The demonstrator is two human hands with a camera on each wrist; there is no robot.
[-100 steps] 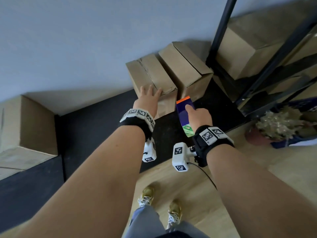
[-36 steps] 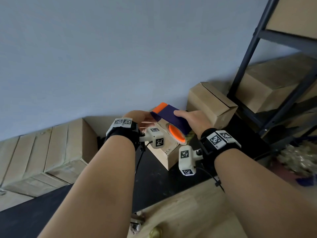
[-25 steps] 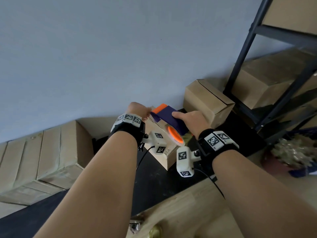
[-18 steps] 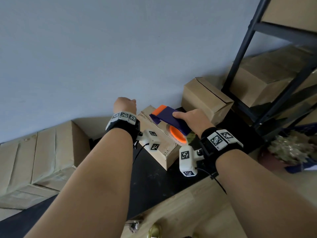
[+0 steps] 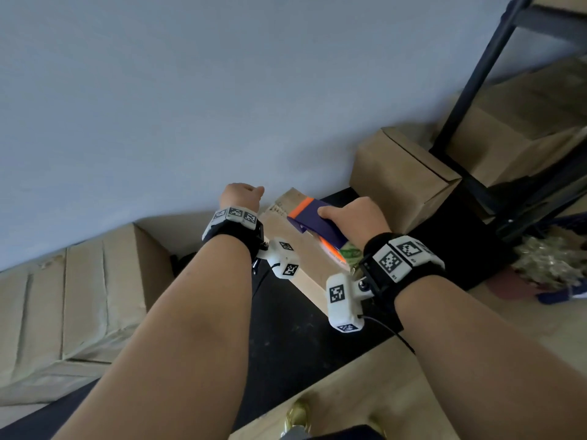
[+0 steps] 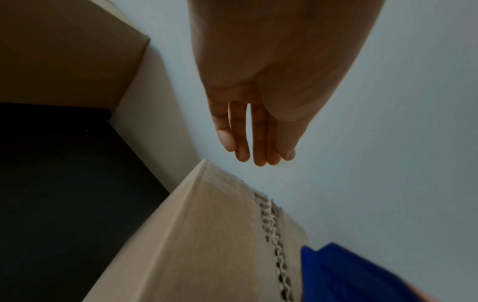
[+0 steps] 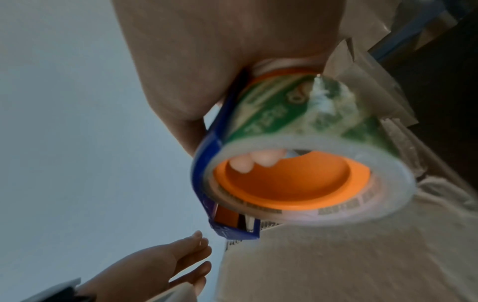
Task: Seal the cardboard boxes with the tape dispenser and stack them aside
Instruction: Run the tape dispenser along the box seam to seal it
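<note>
A small cardboard box point(image 5: 279, 225) stands on a black mat against the wall. My right hand point(image 5: 352, 217) grips a blue and orange tape dispenser point(image 5: 317, 220) and holds it on the box top, near the far end. In the right wrist view my fingers curl through the orange core of the clear tape roll point(image 7: 297, 143). My left hand point(image 5: 241, 195) hovers beyond the box's far left corner. Its fingers point(image 6: 256, 147) are straight, apart from the cardboard point(image 6: 207, 235), and hold nothing. The top seam's corrugated edge runs towards the dispenser's blue body point(image 6: 349, 271).
A second small box point(image 5: 403, 173) stands just to the right, by a black shelf frame point(image 5: 470, 90) loaded with bigger boxes point(image 5: 524, 122). A large box point(image 5: 79, 296) sits to the left on the black mat point(image 5: 286, 338). The grey wall is close behind. Dried plants point(image 5: 549, 258) lie at right.
My left hand, flat on the box 2.8 s ago, has lifted off to the far left corner. The dispenser has come from in front of the box onto its top.
</note>
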